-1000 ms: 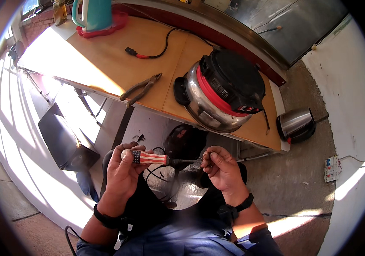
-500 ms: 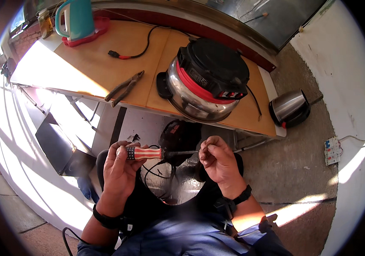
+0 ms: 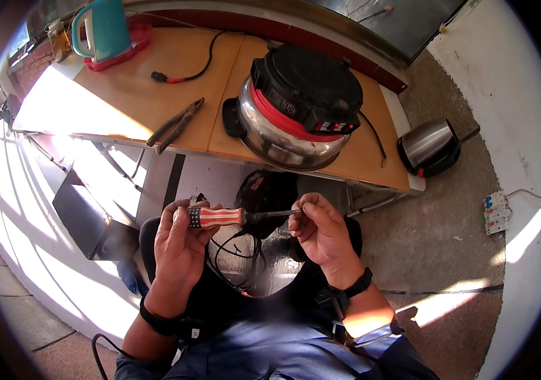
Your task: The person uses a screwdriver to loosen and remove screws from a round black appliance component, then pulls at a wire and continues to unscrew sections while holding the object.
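Observation:
My left hand (image 3: 180,244) is closed around the handle of a screwdriver (image 3: 216,217), which has a red-and-white striped grip with a dark starred end. The dark shaft points right and lies nearly level above my knees. At its tip, the fingers of my right hand (image 3: 322,231) are pinched together. Whatever they hold there is too small and too covered to make out. Beyond my hands, an upturned electric pan (image 3: 289,126), with a steel body, a red band and a black base, rests on the table (image 3: 175,47).
Combination pliers (image 3: 176,125) and a power cord (image 3: 199,75) lie left of the pan. A teal jug (image 3: 107,31) stands in a red tray at the far left. On the floor to the right are a steel kettle (image 3: 427,144) and a circuit-breaker block (image 3: 496,213). A black bag (image 3: 264,193) sits beneath the table.
My right fingers have come to the screwdriver's tip, where a small gap showed before. The screwdriver has risen slightly, and the whole view has shifted a little.

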Demonstrator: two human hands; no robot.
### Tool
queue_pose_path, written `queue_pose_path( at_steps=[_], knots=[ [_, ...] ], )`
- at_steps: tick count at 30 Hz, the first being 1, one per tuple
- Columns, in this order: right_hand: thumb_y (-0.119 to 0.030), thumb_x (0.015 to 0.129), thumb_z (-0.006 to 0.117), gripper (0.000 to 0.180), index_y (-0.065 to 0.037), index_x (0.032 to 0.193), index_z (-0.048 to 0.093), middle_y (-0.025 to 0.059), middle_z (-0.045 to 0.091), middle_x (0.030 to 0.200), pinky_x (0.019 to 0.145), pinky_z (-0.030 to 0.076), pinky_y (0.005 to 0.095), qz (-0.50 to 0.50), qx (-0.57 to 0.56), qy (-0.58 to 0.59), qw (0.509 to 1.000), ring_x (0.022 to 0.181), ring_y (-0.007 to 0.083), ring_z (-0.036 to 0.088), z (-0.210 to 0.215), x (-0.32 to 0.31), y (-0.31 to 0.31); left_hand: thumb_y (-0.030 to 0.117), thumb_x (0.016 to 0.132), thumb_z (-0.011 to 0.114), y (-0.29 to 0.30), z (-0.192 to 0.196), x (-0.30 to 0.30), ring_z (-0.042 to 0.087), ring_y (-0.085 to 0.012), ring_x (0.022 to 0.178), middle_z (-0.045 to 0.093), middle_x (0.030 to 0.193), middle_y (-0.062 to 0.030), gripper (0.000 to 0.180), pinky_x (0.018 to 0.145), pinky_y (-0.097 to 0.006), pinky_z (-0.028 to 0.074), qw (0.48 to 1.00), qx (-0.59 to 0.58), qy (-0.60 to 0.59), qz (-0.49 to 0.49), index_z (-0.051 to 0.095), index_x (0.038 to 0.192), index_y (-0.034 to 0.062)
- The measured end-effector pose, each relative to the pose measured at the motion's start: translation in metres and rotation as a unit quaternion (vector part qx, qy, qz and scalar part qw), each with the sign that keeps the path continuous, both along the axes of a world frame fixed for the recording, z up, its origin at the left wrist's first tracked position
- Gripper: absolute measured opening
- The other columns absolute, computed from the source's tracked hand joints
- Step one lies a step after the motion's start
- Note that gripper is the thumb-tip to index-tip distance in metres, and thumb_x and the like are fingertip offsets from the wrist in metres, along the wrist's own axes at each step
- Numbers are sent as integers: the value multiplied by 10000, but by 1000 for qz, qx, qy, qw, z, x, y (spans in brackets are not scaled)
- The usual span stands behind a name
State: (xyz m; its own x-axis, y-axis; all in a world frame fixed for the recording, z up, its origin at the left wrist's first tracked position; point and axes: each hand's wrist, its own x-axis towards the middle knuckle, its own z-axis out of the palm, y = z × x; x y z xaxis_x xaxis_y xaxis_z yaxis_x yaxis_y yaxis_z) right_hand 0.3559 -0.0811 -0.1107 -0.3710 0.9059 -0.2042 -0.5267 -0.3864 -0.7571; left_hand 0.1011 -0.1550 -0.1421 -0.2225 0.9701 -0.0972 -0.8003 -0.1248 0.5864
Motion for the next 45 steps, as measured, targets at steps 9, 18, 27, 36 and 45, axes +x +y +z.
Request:
queue_pose_path(
  at_steps=[9, 18, 27, 36, 45],
  knots=[
    [-92, 1016, 582, 56, -81, 1044, 629, 68, 688, 985, 668, 565, 315, 1, -9, 30, 1000, 808, 233, 707, -3, 1, 0, 217, 1097, 464, -1, -1, 4, 669, -345, 1168, 653, 1214, -195, 254, 974, -456, 582, 1000, 1, 27, 7, 490, 1284, 47],
    [-80, 1013, 590, 75, -64, 1055, 650, 93, 717, 991, 714, 579, 341, 7, -3, 44, 999, 890, 265, 723, 0, 0, -2, 191, 1098, 472, -2, 2, 3, 659, -377, 1189, 659, 1201, -183, 229, 987, -467, 586, 1000, 19, -1, 15, 464, 1268, 39],
    [-100, 1012, 613, 82, -57, 1074, 647, 92, 714, 994, 743, 573, 340, -5, 30, 6, 1000, 892, 243, 710, -1, 0, -4, 214, 1103, 465, -2, 1, 6, 663, -352, 1183, 645, 1210, -180, 258, 959, -434, 598, 999, -9, 29, 29, 433, 1289, 39],
    [-119, 1008, 654, 116, -57, 1105, 637, 61, 688, 1054, 754, 589, 291, -58, 162, -119, 978, 900, 176, 711, -2, 3, 0, 299, 1089, 511, -12, 10, 16, 735, -269, 987, 657, 1168, -169, 345, 784, -342, 632, 973, -41, 225, 44, 419, 1286, 31],
    [-55, 1016, 619, 115, 13, 1107, 600, 85, 661, 997, 799, 586, 309, -78, 226, -163, 957, 863, 178, 690, 10, -3, 1, 313, 1097, 487, -10, 10, 18, 754, -272, 915, 706, 1134, -183, 295, 721, -326, 637, 983, -148, 93, -54, 511, 1228, 49]
  ],
)
